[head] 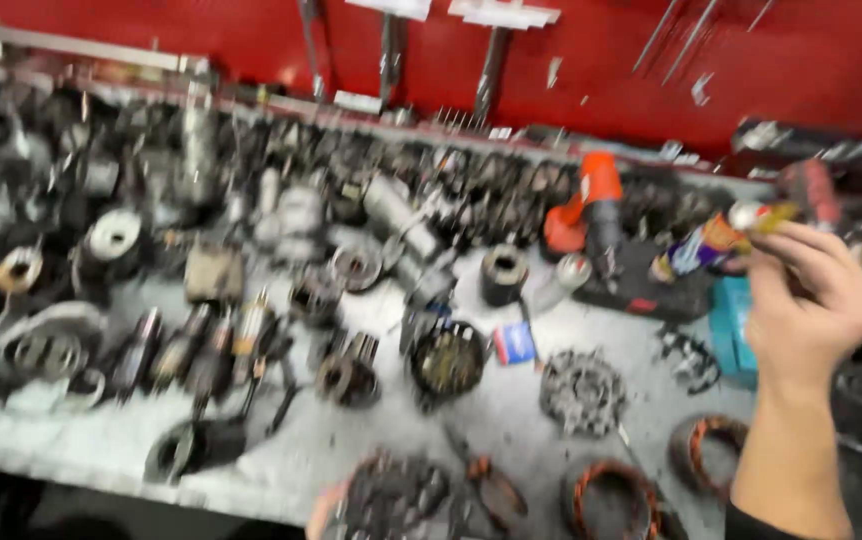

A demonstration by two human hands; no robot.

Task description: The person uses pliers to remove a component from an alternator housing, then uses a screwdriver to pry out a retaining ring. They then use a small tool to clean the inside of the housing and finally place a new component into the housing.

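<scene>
Fingers [801, 250] of the right hand [813, 310] curl round a small spray can [721, 240], lifted clear of the cluttered tabletop [511, 410] at far right (left hand barely visible, grip unclear).

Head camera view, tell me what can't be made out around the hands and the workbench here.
- Right hand: its fingertips reach a spray can, but motion blur hides whether they grip it.
- Left hand: only a sliver shows at the bottom edge, against a dark round part; the rest is cut off.
- Metal parts along the back of the workbench: smeared by blur, so their kinds are unclear.
- Orange tool: outline only.
</scene>
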